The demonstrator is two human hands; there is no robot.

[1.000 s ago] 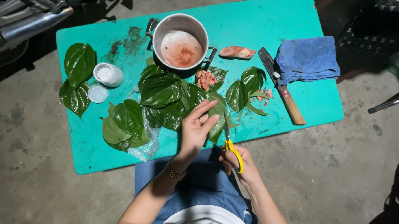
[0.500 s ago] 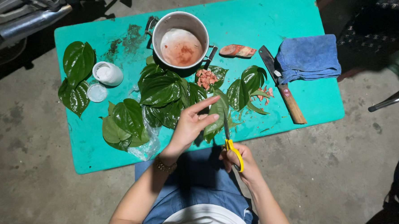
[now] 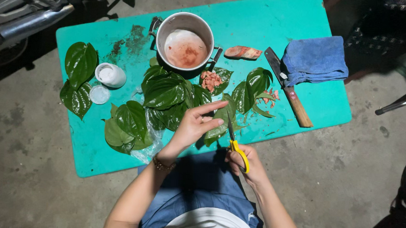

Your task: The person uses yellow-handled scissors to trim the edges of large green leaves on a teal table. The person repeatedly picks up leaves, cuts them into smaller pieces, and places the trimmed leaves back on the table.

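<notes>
Across the middle and upper frame, a turquoise table (image 3: pixel 307 23) on a concrete floor (image 3: pixel 17 183). At upper centre of the table, a round metal pot (image 3: pixel 184 41) with pinkish residue inside. At upper right, a folded blue cloth (image 3: pixel 315 59), touching the blade end of a wooden-handled cleaver (image 3: pixel 289 94) lying diagonally. Spread over the table's centre, a pile of dark green heart-shaped leaves (image 3: pixel 167 94), more leaves at centre right (image 3: pixel 252 86), a bunch on clear plastic at lower left (image 3: pixel 127 126), two leaves at far left (image 3: pixel 79 63). Just beside those, a small white jar (image 3: pixel 110 74) and its lid (image 3: pixel 99 94). Beside the pot, a reddish-brown chunk (image 3: pixel 243 52); pinkish chopped pieces on a leaf (image 3: pixel 210 80) just below the pot. In the lower centre, left hand (image 3: pixel 197 124) half open, fingers extended, pinching a folded leaf (image 3: pixel 221 124) at the table's near edge. To its right, right hand (image 3: pixel 246 162) closed around the yellow handles of scissors (image 3: pixel 234 140), blade tips pointing up, touching or just beside the held leaf; blades nearly together. On the left wrist, a beaded bracelet (image 3: pixel 162 164). At bottom, blue trousers (image 3: pixel 195 191).
</notes>
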